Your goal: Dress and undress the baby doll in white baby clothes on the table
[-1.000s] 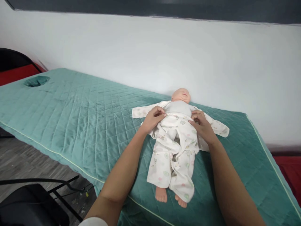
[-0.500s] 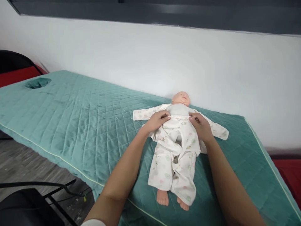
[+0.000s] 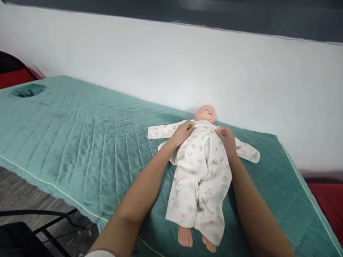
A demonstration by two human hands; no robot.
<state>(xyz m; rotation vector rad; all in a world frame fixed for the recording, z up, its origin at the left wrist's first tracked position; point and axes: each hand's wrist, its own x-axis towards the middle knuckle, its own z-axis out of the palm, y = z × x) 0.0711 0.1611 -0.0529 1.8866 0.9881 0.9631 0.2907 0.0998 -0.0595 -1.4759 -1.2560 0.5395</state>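
Note:
A baby doll (image 3: 205, 113) lies on its back, its head toward the wall and its bare feet toward me. White baby pants (image 3: 200, 160) with small printed animals cover its legs and belly, the waistband drawn up to the chest. My left hand (image 3: 184, 131) pinches the waistband at its left corner. At the right corner, my right hand (image 3: 225, 137) is closed on the same waistband. A matching printed shirt (image 3: 164, 131) has its sleeves spread to both sides; much of it is hidden under the pants and my hands.
The doll rests on a long bed with a green quilted cover (image 3: 102, 142), which has a face hole (image 3: 29, 90) at the far left. A white wall (image 3: 171, 64) stands behind. A black chair (image 3: 21, 239) is at lower left, and a red object (image 3: 328, 200) at right.
Both hands have moved up the doll's body, pulling the waistband from the belly to the upper chest. The pants now lie smoother and longer, and the grey-white torso is mostly covered.

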